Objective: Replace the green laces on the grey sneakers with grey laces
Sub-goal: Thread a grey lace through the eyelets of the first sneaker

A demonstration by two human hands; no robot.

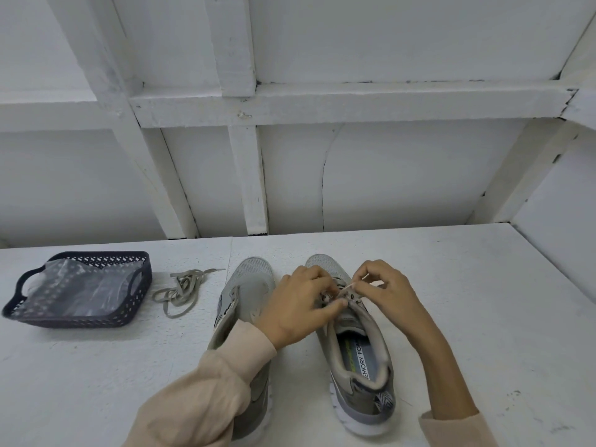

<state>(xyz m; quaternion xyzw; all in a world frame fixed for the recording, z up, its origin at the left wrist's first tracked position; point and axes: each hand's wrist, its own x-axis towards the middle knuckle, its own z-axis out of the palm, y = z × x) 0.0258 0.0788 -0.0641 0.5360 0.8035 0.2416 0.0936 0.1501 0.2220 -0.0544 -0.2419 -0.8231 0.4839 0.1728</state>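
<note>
Pinching pale lace tip (pixel 349 287) at right-side sneaker (pixel 358 350) eyelets: right hand (pixel 383 291) grip; left hand (pixel 300 304) grip pinches its upper. Two grey mesh sneakers, one loose lace bundle (pixel 180 291), one basket (pixel 142 272).

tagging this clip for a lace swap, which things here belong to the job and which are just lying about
Job: grey mesh sneaker on the right, held by the left hand; pale lace end pinched by the right hand; second grey mesh sneaker; tangled greyish loose lace.
Lying about: dark blue perforated plastic basket; crumpled clear plastic bag inside it.
</note>
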